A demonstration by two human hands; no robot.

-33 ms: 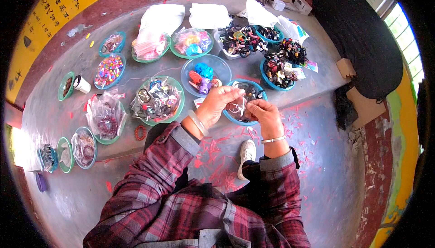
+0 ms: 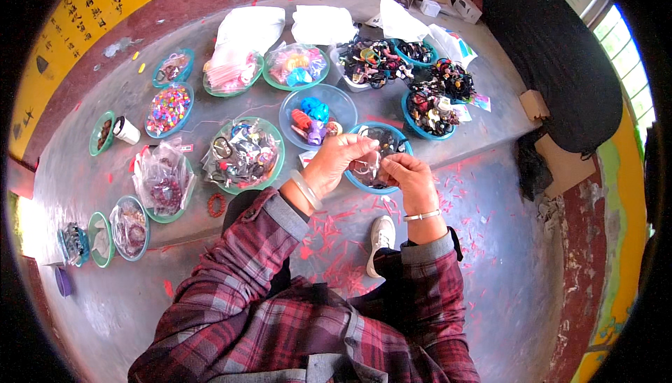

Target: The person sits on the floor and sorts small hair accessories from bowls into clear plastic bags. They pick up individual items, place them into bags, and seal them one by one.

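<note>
Both hands pinch a small clear plastic bag between them, in front of a blue basin of dark items. My left hand grips the bag's upper left side with thumb and forefinger. At its right side, my right hand closes thumb and fingers on the plastic. Something pale shows in or behind the bag, too small to name. Just beyond the hands stands a larger clear blue basin with blue, red and purple bundles. Left of my left hand is a green basin heaped with bagged accessories.
Several basins line the grey ledge, including one of colourful beads. A white cup and a red beaded bracelet lie at left. Dark hair ties fill a container at the back. Red scraps litter the floor.
</note>
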